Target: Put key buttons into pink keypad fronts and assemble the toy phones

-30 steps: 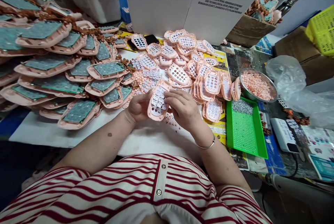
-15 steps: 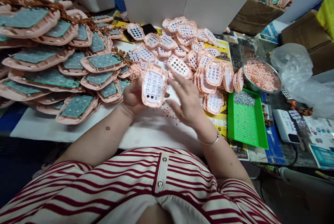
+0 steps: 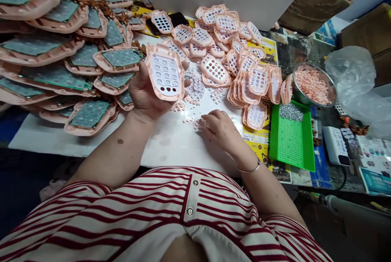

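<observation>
A pink keypad shell [image 3: 165, 73] is gripped upright in the left hand [image 3: 146, 95], long axis pointing away; loose pink buttons [image 3: 199, 123] are pinched at by the right hand [image 3: 220, 129], below-right of the shell.

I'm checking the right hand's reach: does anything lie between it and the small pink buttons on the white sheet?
Nothing visible does. The right hand rests on the white sheet with its fingertips at the loose pink buttons. The left hand holds the pink keypad shell raised, off to the side.
</observation>
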`<state>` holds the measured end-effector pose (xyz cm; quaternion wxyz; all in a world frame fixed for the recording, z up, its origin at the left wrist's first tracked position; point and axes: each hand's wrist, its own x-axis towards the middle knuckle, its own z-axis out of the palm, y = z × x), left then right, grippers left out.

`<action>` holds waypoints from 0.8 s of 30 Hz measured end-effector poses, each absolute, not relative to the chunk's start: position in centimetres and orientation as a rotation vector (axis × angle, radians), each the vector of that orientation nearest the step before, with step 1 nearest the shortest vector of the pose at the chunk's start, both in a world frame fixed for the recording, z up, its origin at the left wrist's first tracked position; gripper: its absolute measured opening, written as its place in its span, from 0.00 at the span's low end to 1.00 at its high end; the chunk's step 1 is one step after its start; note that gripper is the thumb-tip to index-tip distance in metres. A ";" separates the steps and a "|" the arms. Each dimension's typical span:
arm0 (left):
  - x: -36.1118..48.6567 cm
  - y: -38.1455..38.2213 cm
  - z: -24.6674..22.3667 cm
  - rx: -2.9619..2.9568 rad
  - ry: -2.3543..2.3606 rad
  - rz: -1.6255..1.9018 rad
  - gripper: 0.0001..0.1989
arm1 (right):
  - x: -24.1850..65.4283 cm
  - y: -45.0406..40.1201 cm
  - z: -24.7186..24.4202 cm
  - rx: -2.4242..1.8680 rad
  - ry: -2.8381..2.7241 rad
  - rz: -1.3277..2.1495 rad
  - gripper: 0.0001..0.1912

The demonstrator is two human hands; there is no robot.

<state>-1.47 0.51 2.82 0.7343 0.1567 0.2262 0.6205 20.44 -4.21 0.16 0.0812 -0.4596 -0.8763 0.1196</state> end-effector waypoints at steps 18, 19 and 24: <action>-0.3 0.5 1.3 0.501 0.386 1.387 0.33 | 19.5 -5.5 -1.0 -1.604 -2.678 0.011 0.11; -0.3 0.5 1.1 0.516 0.390 1.371 0.32 | 19.9 -5.5 -0.9 -1.606 -2.684 0.026 0.11; 0.2 0.1 0.1 0.603 0.385 1.319 0.25 | 20.9 -5.0 0.5 -1.415 -2.354 0.034 0.12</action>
